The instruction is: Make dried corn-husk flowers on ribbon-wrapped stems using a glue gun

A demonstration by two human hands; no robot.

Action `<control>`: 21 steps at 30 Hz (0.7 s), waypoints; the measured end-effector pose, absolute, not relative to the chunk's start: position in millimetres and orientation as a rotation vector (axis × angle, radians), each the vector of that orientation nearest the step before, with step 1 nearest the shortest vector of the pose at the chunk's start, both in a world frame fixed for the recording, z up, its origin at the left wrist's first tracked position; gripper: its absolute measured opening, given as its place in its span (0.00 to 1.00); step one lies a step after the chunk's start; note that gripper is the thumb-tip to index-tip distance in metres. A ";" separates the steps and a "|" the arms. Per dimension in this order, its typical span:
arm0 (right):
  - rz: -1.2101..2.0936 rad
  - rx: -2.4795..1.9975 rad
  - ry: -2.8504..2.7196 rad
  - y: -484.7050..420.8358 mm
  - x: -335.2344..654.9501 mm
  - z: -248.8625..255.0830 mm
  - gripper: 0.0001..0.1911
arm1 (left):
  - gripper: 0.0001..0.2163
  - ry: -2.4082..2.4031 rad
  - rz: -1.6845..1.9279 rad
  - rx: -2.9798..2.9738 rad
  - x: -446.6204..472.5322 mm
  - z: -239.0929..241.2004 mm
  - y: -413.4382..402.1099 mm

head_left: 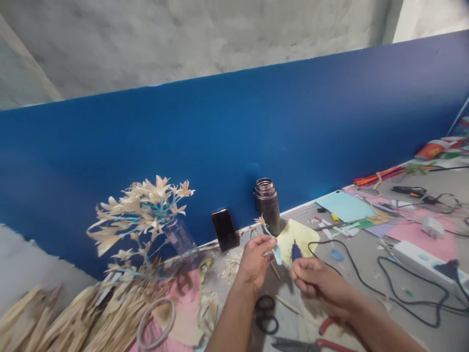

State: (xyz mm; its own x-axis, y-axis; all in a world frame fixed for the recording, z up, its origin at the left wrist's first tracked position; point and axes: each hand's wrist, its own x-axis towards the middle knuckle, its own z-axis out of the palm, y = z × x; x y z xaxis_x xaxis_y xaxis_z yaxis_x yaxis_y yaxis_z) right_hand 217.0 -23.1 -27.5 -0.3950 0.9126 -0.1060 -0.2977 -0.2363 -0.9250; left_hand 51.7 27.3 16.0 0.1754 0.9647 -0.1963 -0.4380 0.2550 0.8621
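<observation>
The left hand [258, 259] pinches a small pale flower [261, 221] on its stem, a light blue strip [277, 255] hanging beside its fingers. Just to its right, the right hand [317, 278] is closed around a blue glue gun [296, 250], tip up. Beyond the flower stands a dark bottle [267, 208]; black-handled scissors [264, 304] lie nearer, between the forearms.

Blue partition [220, 137] behind grey table [362, 242]; mottled grey wall [198, 44] above, paler surface [428, 22] upper right.
</observation>
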 end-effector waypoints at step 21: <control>0.490 -1.722 -1.705 -3.7 240.8 -42.2 0.14 | 0.18 0.812 1.063 0.708 45.3 -2.4 40.0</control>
State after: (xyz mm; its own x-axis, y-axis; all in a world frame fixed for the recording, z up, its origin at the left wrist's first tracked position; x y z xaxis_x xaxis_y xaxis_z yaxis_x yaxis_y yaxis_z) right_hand 240.8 -3.7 -42.2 0.0815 0.9800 0.1816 0.7339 0.0643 -0.6762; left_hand 45.3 40.0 -2.4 0.2640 0.9377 -0.2260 -0.4646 0.3290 0.8221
